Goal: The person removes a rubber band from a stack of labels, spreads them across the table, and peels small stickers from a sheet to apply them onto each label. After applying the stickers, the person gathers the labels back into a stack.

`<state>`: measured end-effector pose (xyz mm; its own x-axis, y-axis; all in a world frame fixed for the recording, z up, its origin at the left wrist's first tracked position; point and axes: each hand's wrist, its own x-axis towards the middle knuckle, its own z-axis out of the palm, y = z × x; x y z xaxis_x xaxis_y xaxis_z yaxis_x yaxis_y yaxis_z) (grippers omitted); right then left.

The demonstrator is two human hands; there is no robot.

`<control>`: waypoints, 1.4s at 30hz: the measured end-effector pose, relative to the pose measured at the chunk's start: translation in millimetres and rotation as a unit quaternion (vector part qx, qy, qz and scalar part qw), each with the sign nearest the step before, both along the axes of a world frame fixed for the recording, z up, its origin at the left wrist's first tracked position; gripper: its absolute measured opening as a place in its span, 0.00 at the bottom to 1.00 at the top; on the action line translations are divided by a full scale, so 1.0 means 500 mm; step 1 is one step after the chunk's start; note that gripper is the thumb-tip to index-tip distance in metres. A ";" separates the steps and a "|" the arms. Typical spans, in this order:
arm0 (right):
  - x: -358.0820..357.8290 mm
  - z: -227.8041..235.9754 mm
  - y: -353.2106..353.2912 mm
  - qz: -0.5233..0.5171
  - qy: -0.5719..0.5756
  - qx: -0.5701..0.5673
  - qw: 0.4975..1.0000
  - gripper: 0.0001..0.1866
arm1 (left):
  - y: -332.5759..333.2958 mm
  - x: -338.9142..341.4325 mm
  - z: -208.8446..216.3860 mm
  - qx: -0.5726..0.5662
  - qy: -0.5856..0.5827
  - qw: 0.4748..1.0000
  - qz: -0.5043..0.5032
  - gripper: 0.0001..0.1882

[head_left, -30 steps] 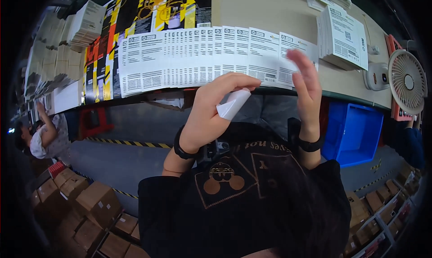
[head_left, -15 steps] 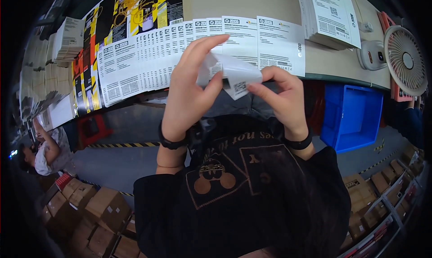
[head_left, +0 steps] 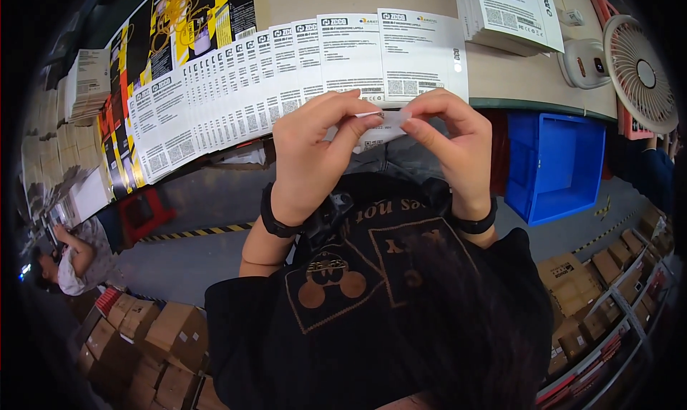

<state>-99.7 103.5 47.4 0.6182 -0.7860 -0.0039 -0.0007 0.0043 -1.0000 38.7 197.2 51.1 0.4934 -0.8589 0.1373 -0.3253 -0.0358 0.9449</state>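
Between my hands, just off the near edge of the table, is a small white label sheet (head_left: 388,132) with printed codes. My left hand (head_left: 309,147) pinches its left end between thumb and forefinger. Thumb and forefinger of my right hand (head_left: 458,139) grip the other end, where a thin, translucent part shows. The fingers hide much of the sheet. Right behind my hands, a long row of overlapping flat white printed packages (head_left: 351,52) runs along the table, two of them fully exposed at its right end.
A stack of white printed packages (head_left: 512,16) stands at the back right, near a white fan (head_left: 640,74). Below the table edge sits a blue bin (head_left: 554,170). Yellow rubber bands (head_left: 175,13) lie on black-and-yellow sheets. Another person (head_left: 75,260) is at far left; cardboard boxes (head_left: 175,335) stand behind me.
Both hands have drawn closer together and slightly lower. The sheet, earlier spread and tilted with its code showing, is now mostly covered by fingers. The view has shifted a little.
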 end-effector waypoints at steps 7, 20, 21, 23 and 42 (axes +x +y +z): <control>-0.022 0.000 -0.031 0.029 0.016 -0.070 0.997 0.05 | -0.012 -0.005 0.005 0.052 -0.122 0.989 -0.066 0.04; -0.005 -0.091 -0.119 -0.145 0.074 0.042 0.986 0.05 | -0.022 -0.044 -0.069 0.092 -0.333 0.906 -0.244 0.07; -0.003 -0.096 -0.121 -0.141 0.072 0.041 0.986 0.05 | -0.022 -0.044 -0.072 0.093 -0.331 0.906 -0.247 0.07; -0.003 -0.104 -0.125 -0.140 0.072 0.043 0.987 0.06 | -0.020 -0.045 -0.072 0.100 -0.336 0.903 -0.248 0.06; 0.036 -0.112 -0.101 -0.216 0.396 -0.297 0.841 0.14 | -0.022 -0.041 -0.073 0.106 -0.350 0.895 -0.254 0.05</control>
<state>-81.7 52.9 -8.4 0.2626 -0.9454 0.1932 -0.7953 -0.3254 -0.5115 18.2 186.4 14.8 -0.1126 -0.9913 0.0680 -0.8600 0.1315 0.4931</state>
